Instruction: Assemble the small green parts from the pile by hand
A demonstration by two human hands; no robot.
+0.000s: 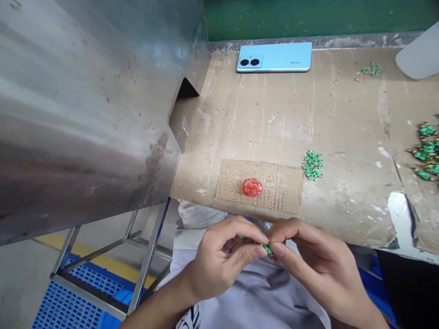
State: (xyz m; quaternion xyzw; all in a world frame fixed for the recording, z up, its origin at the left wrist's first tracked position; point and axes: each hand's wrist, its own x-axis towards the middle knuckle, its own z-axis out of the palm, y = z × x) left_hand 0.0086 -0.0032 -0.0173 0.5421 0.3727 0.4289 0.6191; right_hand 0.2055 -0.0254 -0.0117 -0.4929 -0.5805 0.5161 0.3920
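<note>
Over the lap, just below the table's front edge, my left hand (222, 260) and my right hand (317, 262) meet at the fingertips. Both pinch a small green piece with gold-coloured edges (268, 250); its exact kind is hidden by the fingers. A bit of green also shows behind the curled fingers of my left hand. Beyond the hands, a red, glossy oval (252, 187) sits on a cardboard pad (288, 187) with a rough, dotted surface. Beside the pad's right edge lies a pile of tiny green pieces (313, 165).
A light blue phone (274, 58) lies face down at the table's back. Larger green-and-gold pieces (428, 151) are heaped at the right, with a few small ones (372, 69) farther back near a white container (420, 55). A metal panel (92, 105) blocks the left.
</note>
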